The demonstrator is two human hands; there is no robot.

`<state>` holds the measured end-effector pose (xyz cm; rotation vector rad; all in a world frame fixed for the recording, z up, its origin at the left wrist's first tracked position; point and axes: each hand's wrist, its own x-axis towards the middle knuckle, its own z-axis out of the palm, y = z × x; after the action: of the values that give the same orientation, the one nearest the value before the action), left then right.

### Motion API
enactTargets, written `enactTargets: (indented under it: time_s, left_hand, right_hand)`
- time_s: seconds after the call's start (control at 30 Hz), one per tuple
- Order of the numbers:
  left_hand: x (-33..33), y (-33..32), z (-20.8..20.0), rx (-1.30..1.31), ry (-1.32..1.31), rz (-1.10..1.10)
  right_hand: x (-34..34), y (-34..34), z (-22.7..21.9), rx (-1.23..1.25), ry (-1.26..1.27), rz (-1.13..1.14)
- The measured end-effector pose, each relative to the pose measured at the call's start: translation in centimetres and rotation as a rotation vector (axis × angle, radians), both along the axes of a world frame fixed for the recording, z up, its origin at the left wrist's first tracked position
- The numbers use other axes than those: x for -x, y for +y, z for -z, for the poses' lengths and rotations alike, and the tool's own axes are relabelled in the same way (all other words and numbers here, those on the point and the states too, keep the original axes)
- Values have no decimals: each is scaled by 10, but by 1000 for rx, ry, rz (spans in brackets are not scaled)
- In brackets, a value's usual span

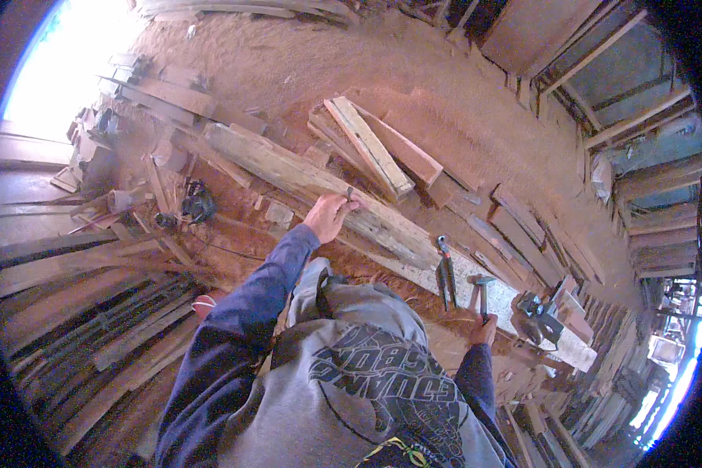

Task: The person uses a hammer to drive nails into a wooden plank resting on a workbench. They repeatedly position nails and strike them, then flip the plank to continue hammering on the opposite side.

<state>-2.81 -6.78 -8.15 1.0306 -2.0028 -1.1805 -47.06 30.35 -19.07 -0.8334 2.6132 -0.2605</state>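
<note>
My left hand (329,218) is closed over a long, weathered timber beam (273,162), its fingertips pinching a small dark metal piece (349,192) that stands up from the wood. What part of that piece lies under the fingers is hidden. Lower right, my right hand (483,330) is wrapped round the handle of a hammer (482,282), whose metal head is over the pale end of the bench plank (504,308). Between the two hands a pair of pincers (446,273) with dark handles lies at the beam's near end, apart from both hands.
A dark power tool (538,318) rests on the plank right of the hammer. Cut boards (370,148) lie on the sawdust-covered ground (476,117) beyond the beam. Stacked planks (93,312) fill the left side, near a dark machine (199,201). Timber racks (655,187) line the right.
</note>
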Motion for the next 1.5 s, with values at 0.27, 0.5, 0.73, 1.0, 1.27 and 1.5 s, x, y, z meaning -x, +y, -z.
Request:
enactTargets:
  time_s: [0.27, 0.5, 0.73, 1.0, 1.27, 1.5]
  left_hand:
    - [-2, -5, 22, 10, -83, 72]
    - [-2, -4, 17, 62, 45, 61]
    - [-5, -4, 13, -58, 67, 71]
    - [-7, -7, 23, 57, 23, 115]
    - [-12, -7, 10, 45, 28, 99]
    - [-7, -7, 25, 52, 130, 105]
  right_hand:
    - [-105, -115, -132, 542, -650, 24]
    - [-219, -201, -254, 691, -976, -292]
    - [-220, -224, -246, 394, -570, -617]
    - [-228, -242, -247, 338, -223, -845]
    - [-240, -251, -263, 503, -62, -935]
    - [-237, -253, -281, 458, -43, -820]
